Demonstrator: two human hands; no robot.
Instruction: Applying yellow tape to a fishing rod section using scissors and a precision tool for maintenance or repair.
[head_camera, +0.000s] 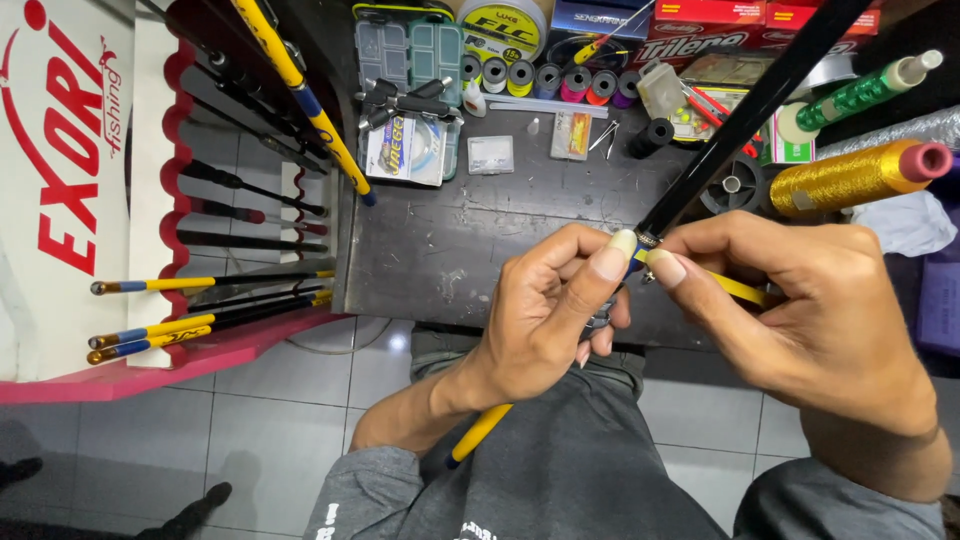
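**Rod held at ring, over bench edge**

A black-and-yellow fishing rod (742, 110) is clamped in the left hand (540, 320) grip and pinched by right hand (810, 310) fingertips, above the dark bench (480, 250). A gold thread spool (860, 175) lies nearby.

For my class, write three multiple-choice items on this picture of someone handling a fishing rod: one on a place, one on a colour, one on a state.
1. Where does the rack of rods stand?
A. to the left of the bench
B. on the person's lap
C. behind the gold spool

2. What colour is the large thread spool at the right edge?
A. gold
B. white
C. red

3. How is the black rod held?
A. lying untouched on the bench
B. pinched by both hands
C. by one hand only

Answers:
1 A: the rack of rods stands left of the bench.
2 A: the thread spool is gold.
3 B: left hand and right hand meet on the black rod.
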